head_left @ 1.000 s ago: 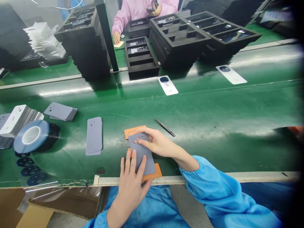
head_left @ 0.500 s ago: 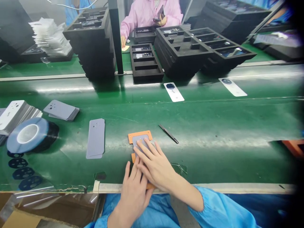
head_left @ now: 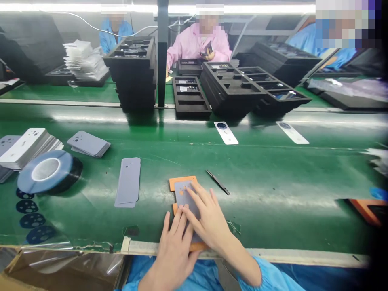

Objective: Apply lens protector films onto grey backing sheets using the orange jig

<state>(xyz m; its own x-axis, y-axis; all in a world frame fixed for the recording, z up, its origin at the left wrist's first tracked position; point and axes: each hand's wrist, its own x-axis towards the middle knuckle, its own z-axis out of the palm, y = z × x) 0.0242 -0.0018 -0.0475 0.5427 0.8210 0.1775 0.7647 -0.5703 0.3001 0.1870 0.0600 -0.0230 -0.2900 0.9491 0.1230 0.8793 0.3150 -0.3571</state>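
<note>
A grey phone back panel [head_left: 182, 197] with camera holes lies in an orange fixture [head_left: 183, 182] near the front edge of the green bench. My left hand [head_left: 177, 238] rests on the panel's lower part, fingers stretched out flat. Across its right side and upper part lies my right hand [head_left: 209, 218], fingers spread and touching the panel. Much of panel and fixture is hidden beneath the hands. Black tweezers [head_left: 218, 182] lie just right of the fixture. To the left are two overlapping grey panels [head_left: 129, 182].
A blue tape roll [head_left: 50, 171] and a stack of white panels [head_left: 30, 147] sit at left, near more grey panels [head_left: 87, 143]. Two white phone backs [head_left: 226, 133] lie farther off. Black foam trays [head_left: 192, 97] line the back, where a person in pink [head_left: 197, 40] holds a phone.
The camera view has tilted up, so the scene sits lower. My right hand has slid slightly toward the panel's right side, uncovering more of the camera-hole end. The left hand stays on the panel.
</note>
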